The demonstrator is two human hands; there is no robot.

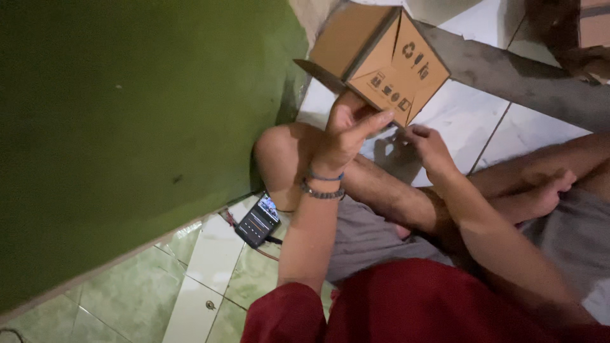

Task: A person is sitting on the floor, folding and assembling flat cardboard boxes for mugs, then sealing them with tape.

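Note:
A brown cardboard box (375, 57) with folded bottom flaps and small dark printed symbols is held up above my crossed legs. My left hand (346, 133) grips its lower edge from beneath, fingers stretched along a flap; two bead bracelets sit on that wrist. My right hand (427, 145) touches the box's lower corner with its fingertips. I sit on the floor in grey shorts and a red shirt.
A green wall (127, 127) fills the left side. A phone (258, 220) with a lit screen and a cable lies on the pale green floor tiles (210, 273) by my knee. White tiles and a grey concrete strip (508, 76) lie beyond the box.

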